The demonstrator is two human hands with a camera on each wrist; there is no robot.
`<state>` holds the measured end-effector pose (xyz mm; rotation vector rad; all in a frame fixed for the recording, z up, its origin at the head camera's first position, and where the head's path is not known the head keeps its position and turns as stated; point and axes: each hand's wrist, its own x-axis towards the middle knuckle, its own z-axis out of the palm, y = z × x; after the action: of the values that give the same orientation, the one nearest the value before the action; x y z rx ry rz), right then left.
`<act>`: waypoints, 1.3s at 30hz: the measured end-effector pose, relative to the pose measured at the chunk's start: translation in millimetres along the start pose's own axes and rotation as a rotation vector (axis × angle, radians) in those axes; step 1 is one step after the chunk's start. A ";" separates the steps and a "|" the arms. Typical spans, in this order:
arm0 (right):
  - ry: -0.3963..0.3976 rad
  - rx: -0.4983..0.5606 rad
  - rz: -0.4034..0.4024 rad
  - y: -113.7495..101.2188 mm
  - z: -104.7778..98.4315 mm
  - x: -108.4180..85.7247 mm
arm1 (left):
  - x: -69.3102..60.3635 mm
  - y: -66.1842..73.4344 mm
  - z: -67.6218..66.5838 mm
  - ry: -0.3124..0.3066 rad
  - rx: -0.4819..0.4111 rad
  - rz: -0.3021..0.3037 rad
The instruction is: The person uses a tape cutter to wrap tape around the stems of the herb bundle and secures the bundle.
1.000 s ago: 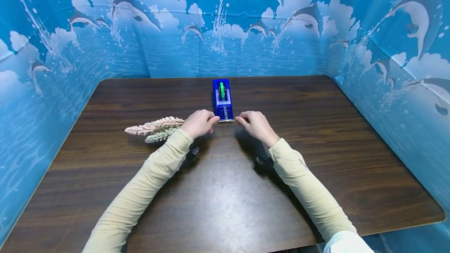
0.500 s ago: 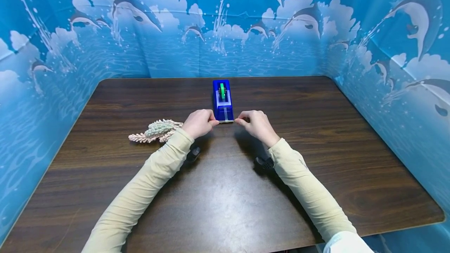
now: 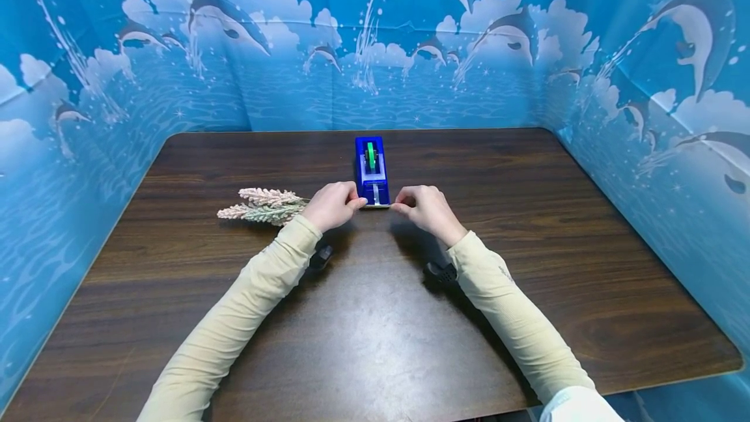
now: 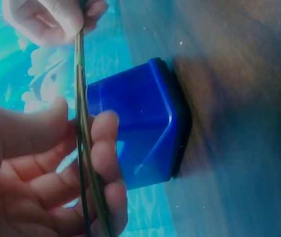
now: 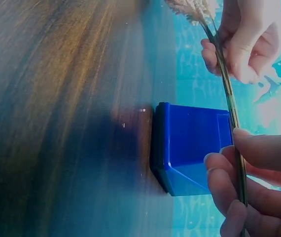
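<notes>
A bunch of artificial flower sprigs, with pink and pale green heads (image 3: 263, 206), lies crosswise over the table. Its thin stems (image 4: 80, 74) run level between both hands, in front of the blue tape dispenser (image 3: 372, 178). My left hand (image 3: 332, 205) holds the stems between thumb and fingers, near the heads. On the other side, my right hand (image 3: 426, 212) pinches the stem ends. A shiny patch shows on the stems between the hands; whether it is tape, I cannot tell. The dispenser carries a green-cored roll (image 3: 371, 156), and a clear strip shows at its near end.
Both hands work above a dark wood-grain table (image 3: 527, 266). A blue dolphin-print curtain (image 3: 398, 70) surrounds its back and sides. Small black devices (image 3: 439, 271) sit under the wrists.
The flower heads have turned about their stems, pink and green trading places from frame to frame. Both hands stay nearly in place, and the dispenser appears slightly lower in the head view.
</notes>
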<state>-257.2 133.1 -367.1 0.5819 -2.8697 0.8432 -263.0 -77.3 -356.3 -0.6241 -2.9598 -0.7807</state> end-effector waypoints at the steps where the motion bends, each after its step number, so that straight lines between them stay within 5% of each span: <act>1: 0.005 -0.001 -0.004 0.0 0.2 0.1 | 0.5 -0.4 0.6 0.004 -0.003 0.001; 10: -0.038 -0.011 -0.049 3.4 4.6 1.7 | 1.0 -0.1 1.2 -0.089 0.070 -0.055; 16: -0.058 -0.040 -0.068 4.7 4.7 2.4 | -0.3 2.3 -1.9 -0.020 0.073 -0.039; 24: -0.037 -0.060 -0.045 2.9 0.6 2.4 | -2.6 4.8 1.0 -0.021 0.072 -0.087; 32: 0.047 -0.029 -0.046 1.8 -1.5 0.7 | -0.1 3.6 0.6 0.012 0.031 -0.021; 39: 0.027 -0.027 -0.034 4.1 -0.3 1.9 | 0.5 3.7 1.4 0.065 0.010 -0.042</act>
<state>-260.5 135.8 -368.5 0.6105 -2.8341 0.7997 -261.9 -73.5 -355.7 -0.5281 -2.9252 -0.7728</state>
